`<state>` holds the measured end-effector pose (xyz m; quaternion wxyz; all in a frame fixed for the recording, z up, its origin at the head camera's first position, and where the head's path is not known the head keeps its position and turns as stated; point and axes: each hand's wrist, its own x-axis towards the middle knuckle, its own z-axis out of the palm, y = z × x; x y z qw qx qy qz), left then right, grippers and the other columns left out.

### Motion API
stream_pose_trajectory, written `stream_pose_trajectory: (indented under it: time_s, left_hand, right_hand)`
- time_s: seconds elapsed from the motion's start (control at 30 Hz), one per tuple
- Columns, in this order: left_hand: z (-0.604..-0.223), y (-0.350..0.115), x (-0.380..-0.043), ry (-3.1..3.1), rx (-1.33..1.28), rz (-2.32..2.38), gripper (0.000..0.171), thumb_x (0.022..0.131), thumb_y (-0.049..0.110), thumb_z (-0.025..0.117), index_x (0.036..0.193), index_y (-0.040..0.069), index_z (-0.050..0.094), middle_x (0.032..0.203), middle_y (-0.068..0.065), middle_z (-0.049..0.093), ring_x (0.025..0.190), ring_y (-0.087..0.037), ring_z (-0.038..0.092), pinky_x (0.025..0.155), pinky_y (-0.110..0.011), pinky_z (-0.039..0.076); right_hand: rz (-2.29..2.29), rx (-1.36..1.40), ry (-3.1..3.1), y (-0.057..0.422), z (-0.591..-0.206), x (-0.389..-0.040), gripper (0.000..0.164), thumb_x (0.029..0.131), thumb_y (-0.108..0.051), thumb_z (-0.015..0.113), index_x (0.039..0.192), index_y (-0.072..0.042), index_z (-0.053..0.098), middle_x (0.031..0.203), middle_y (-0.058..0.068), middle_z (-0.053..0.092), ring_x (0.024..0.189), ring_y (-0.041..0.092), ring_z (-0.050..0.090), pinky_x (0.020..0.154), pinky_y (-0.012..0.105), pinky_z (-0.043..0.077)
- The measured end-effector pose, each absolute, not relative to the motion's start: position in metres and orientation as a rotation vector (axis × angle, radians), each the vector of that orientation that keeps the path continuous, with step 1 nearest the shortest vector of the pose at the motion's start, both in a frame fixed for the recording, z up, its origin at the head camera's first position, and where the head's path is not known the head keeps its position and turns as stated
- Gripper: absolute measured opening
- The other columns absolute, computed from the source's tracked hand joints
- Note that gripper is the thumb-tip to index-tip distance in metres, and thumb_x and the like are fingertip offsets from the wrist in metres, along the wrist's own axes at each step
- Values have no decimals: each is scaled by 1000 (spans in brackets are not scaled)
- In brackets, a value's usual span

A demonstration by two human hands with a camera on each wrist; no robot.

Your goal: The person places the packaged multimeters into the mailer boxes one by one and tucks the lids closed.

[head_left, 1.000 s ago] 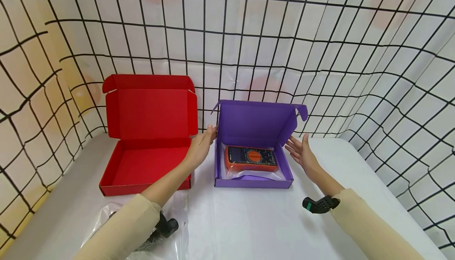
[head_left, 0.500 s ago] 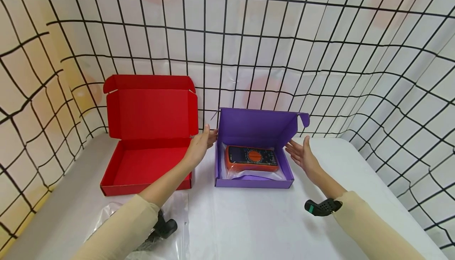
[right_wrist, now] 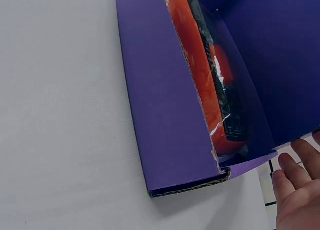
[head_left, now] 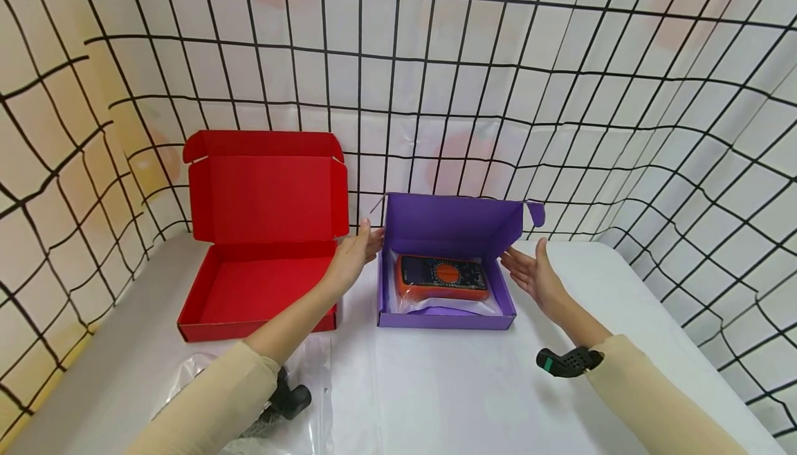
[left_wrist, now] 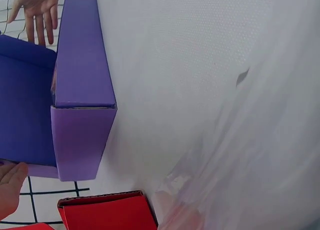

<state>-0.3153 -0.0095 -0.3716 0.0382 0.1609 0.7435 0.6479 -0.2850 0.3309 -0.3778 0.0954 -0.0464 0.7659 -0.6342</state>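
A purple cardboard box (head_left: 445,321) stands with its lid (head_left: 453,223) raised at the back. Inside lies an orange and black multimeter (head_left: 443,276) in clear plastic wrapping, its dial facing up. My left hand (head_left: 353,258) has its fingers extended against the left side of the lid. On the opposite side, my right hand (head_left: 535,276) lays straight fingers along the lid's right side flap; the right wrist view shows these fingertips (right_wrist: 286,162) at the flap's edge. Neither hand curls round anything.
Left of the purple box stands a red box (head_left: 268,289) with its lid up. In front of it a clear plastic bag (head_left: 311,413) holds a black item (head_left: 291,400), partly hidden by my left sleeve. A black wire grid (head_left: 436,64) rises behind and at both sides.
The upper edge of the purple lid has come down a little between my hands. My hands have barely shifted, and the multimeter and red box stay where they were.
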Motion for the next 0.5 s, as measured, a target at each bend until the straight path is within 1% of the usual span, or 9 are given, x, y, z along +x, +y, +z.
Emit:
stream_pose_trajectory:
  time_s: [0.17, 0.3, 0.5]
  left_hand:
    - [-370, -7, -315, 2291, 465, 1999, 68, 98, 50, 21, 132, -3, 47, 132, -20, 49, 121, -30, 49, 98, -40, 40]
    - [-369, -5, -315, 2275, 442, 2022, 65, 99, 47, 23, 132, -4, 47, 131, -22, 48, 121, -31, 48, 98, -41, 40]
    - [-369, -3, -315, 2288, 414, 2026, 63, 99, 46, 24, 131, -3, 48, 131, -21, 49, 120, -30, 49, 97, -40, 41]
  right_hand:
    - [-1897, -140, 2213, 333, -378, -288, 104, 78, -74, -4, 144, 5, 9, 148, 22, 11, 137, 35, 12, 111, 43, 9]
    - [-1901, -142, 2201, 334, -378, -290, 103, 78, -74, -4, 144, 5, 9, 148, 22, 11, 137, 35, 11, 111, 43, 9]
    - [-1900, -145, 2190, 337, -380, -291, 103, 78, -73, -5, 144, 5, 8, 148, 22, 10, 137, 35, 10, 111, 43, 8]
